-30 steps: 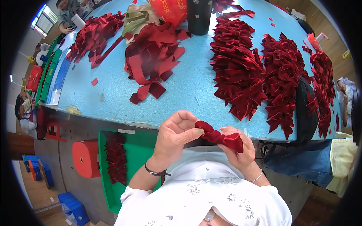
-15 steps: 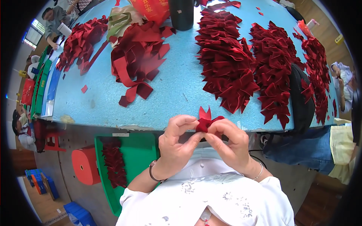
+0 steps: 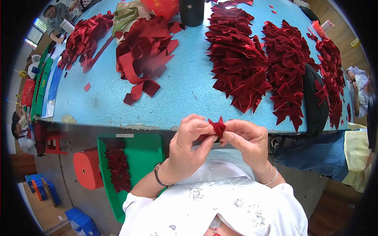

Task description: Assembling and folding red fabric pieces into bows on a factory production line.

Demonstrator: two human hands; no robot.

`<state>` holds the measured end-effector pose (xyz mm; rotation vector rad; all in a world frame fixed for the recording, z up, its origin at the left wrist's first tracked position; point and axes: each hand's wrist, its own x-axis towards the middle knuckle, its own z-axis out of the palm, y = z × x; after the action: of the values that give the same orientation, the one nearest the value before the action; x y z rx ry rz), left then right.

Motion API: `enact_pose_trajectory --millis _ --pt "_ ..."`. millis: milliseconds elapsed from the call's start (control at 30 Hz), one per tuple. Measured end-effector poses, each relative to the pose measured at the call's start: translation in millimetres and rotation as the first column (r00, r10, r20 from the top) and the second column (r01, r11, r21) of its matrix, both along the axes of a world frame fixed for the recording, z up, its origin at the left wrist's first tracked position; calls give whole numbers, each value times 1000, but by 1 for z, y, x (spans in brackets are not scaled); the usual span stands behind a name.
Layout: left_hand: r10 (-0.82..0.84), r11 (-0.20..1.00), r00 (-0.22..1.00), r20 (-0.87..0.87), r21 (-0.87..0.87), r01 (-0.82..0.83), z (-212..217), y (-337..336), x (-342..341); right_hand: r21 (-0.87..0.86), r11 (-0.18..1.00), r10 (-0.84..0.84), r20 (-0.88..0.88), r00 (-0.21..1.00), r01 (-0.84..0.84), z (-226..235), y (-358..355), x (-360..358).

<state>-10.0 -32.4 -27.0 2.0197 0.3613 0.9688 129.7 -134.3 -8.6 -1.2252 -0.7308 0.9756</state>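
Note:
Just off the table's front edge, my left hand (image 3: 191, 139) and my right hand (image 3: 247, 142) meet around a small dark red ribbon bow (image 3: 218, 126). Thumb and fingers of each hand pinch it from either side; its pointed tips stick up between them, and part of it is hidden by the fingers. Beyond my hands on the table lies a tall stack of finished-looking red bows (image 3: 240, 70), with a second stack of bows (image 3: 285, 74) to its right. Loose red ribbon strips (image 3: 143, 51) lie tangled left of centre.
The blue tabletop (image 3: 177, 94) carries a black cup (image 3: 191, 11) at the back, a black bag (image 3: 315, 102) at right and another red pile (image 3: 86, 39) at left. Below the edge are a green crate (image 3: 145, 157) holding bows and a red roll (image 3: 87, 169). Other people sit around.
Both hands have shifted slightly to the right with the bow, and it has turned between the fingers. Its tall upright tip now shows as shorter points. The view has tilted a little.

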Motion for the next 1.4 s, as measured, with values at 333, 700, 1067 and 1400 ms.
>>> enact_pose_trajectory --millis 333,700,1067,1400 --pt "-36 987 994 106 -155 52 -1 -2 0 8 999 46 -93 995 -45 -8 0 5" --pt "-56 869 998 30 -491 63 25 -4 -4 74 997 -15 -218 976 32 -1 1 2" --pt "12 822 990 138 -566 69 6 -3 1 67 998 6 -184 983 6 -7 1 -2" --pt "-140 964 988 64 -217 151 5 4 -9 59 997 -33 -366 930 58 -3 5 -5"
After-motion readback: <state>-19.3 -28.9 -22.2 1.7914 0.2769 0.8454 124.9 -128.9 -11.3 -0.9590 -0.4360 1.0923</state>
